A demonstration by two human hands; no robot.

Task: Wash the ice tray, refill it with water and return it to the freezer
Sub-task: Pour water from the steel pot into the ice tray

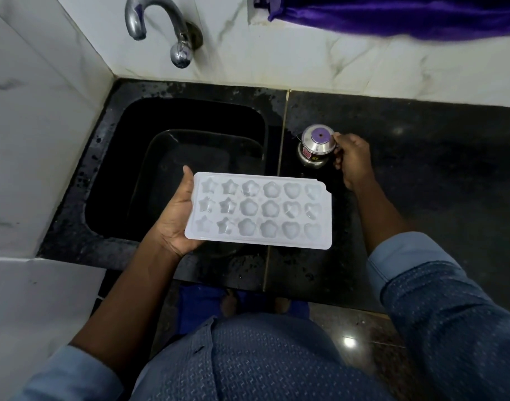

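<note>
Shirt (248, 357) aside, left hand (175, 215) clasps tray (259, 211); right hand (353, 157) fingers (337, 163) curl round jug (314, 149) handle, probably for refilling: hold tray level.

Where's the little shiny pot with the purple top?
In the head view, the steel pot stands on the black counter, just right of the sink, with the right hand gripping it.

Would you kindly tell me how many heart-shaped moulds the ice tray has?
6. The heart-shaped moulds fill the two columns at the ice tray's right end, three in each, farthest from the left hand holding it. None appears hidden.
</note>
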